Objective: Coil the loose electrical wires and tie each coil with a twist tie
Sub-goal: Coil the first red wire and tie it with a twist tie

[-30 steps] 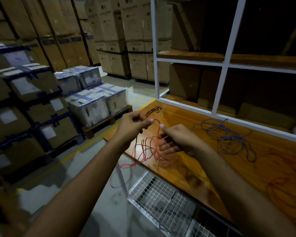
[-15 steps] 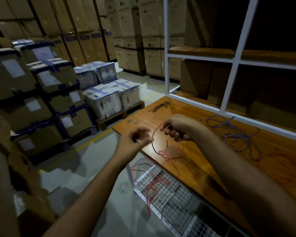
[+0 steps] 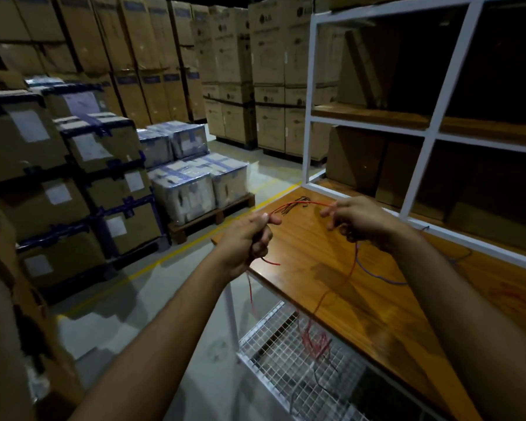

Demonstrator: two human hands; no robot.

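A thin red wire (image 3: pixel 301 203) arcs between my two hands above the left end of the wooden tabletop (image 3: pixel 340 299). My left hand (image 3: pixel 249 238) grips it in a fist, a short red end poking out below. My right hand (image 3: pixel 359 221) pinches the other side of the arc; from there the wire drops over the table edge onto the mesh shelf (image 3: pixel 286 369). A blue wire (image 3: pixel 377 276) lies on the table under my right forearm, mostly hidden. Dark twist ties (image 3: pixel 295 205) lie at the table's far left corner.
A white metal shelf frame (image 3: pixel 310 101) with cardboard boxes stands behind the table. Wrapped boxes on a pallet (image 3: pixel 195 189) and stacked cartons (image 3: pixel 58 177) fill the floor to the left. More red wire (image 3: pixel 523 302) lies faintly at the table's right.
Both hands have risen and moved apart, drawing a span of red wire taut between them. The left hand has taken the wire into a fist. The view has tilted up.
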